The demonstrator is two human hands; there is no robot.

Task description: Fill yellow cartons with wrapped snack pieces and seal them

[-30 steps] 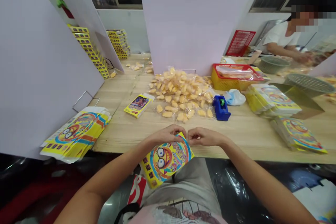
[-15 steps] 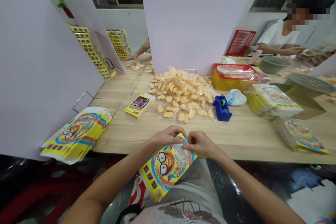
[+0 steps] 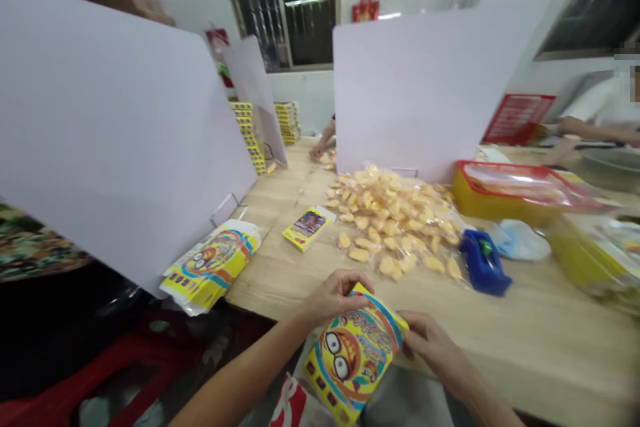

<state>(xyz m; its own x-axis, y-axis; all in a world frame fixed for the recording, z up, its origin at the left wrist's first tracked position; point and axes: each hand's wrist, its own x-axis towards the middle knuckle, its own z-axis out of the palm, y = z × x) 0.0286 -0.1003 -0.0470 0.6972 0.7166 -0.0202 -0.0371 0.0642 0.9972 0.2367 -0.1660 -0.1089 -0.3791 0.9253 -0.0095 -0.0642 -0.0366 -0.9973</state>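
Note:
A yellow cartoon-printed box (image 3: 353,353) is tilted over my lap at the table's front edge. My left hand (image 3: 343,293) grips its upper left edge, thumb on the printed face. At its upper right corner my right hand (image 3: 425,340) has its fingers closed on the edge, the fingertips partly hidden behind the box. Beyond my hands lies a heap of small wrapped yellow pieces (image 3: 395,213). A smaller yellow box (image 3: 309,227) with a dark picture lies left of the heap.
Right of the heap are a blue tape dispenser (image 3: 484,263), a crumpled plastic bag (image 3: 520,240) and a red-rimmed yellow basket (image 3: 500,203). Printed boxes (image 3: 213,263) lie at the left edge beside a white divider (image 3: 125,127). Another person's hand (image 3: 320,149) shows behind.
The view has swung left and up. My right hand has moved from the top edge to the right corner, farther from my left hand. The box now looks fuller and wider.

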